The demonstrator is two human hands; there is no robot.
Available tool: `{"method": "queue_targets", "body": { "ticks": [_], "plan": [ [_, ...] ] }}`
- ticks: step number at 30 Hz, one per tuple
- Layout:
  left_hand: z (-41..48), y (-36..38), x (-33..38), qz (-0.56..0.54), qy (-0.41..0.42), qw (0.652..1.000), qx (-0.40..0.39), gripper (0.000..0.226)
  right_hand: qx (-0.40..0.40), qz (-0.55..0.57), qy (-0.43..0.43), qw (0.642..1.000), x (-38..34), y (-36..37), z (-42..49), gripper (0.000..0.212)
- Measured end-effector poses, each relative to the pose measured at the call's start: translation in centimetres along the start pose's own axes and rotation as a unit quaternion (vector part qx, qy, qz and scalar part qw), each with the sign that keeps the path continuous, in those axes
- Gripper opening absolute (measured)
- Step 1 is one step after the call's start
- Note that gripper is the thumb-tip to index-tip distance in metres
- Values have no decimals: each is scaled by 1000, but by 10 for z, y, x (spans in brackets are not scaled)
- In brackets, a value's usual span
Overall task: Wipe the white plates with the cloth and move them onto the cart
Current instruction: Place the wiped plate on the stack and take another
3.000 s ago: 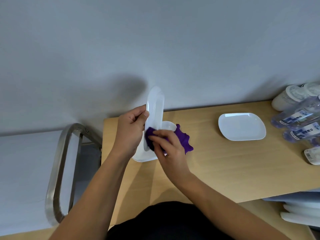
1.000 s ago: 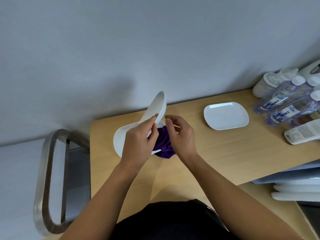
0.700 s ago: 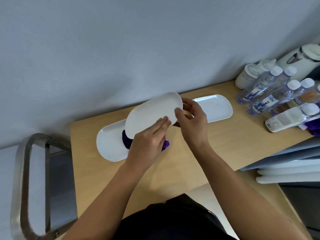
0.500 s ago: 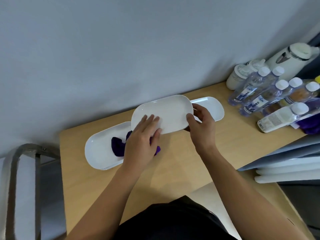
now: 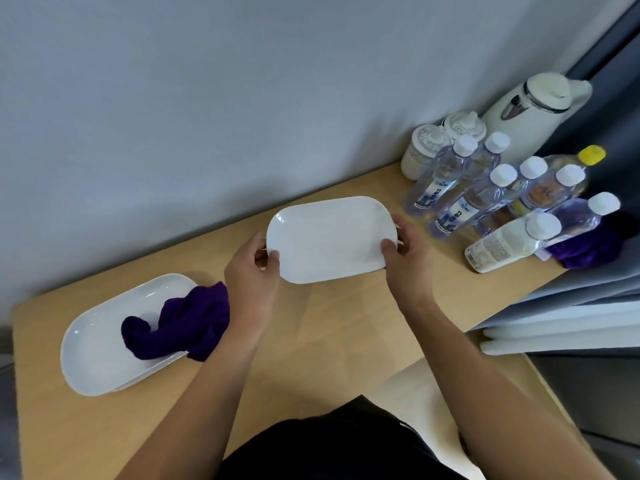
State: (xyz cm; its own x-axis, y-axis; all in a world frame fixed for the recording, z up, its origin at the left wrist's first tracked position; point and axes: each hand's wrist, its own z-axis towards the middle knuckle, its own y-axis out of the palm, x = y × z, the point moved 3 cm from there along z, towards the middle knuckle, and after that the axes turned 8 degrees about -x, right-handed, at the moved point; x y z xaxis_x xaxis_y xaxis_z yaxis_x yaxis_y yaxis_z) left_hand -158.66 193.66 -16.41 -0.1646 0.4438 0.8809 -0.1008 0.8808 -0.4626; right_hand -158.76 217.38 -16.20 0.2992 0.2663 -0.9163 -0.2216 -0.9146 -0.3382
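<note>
Held plate (image 5: pixel 329 237) moved right, near bottles (image 5: pixel 485 199).

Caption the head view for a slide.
The left hand and right hand hold a white plate; purple cloth lies on a second plate.

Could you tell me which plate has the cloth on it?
The plate lying on the table; the other plate, bare, is held between left hand and right hand.
</note>
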Motion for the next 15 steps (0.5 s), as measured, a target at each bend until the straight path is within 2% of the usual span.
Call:
{"method": "queue_targets", "body": {
  "ticks": [6,15],
  "plan": [
    [27,36,-9,35,-42,997,-54,40,-5,-57,7,998,16,-12,41,48],
    [51,70,-22,115,-78,987,-79,32,-29,-133,38,990,55,-3,82,45]
  ]
}}
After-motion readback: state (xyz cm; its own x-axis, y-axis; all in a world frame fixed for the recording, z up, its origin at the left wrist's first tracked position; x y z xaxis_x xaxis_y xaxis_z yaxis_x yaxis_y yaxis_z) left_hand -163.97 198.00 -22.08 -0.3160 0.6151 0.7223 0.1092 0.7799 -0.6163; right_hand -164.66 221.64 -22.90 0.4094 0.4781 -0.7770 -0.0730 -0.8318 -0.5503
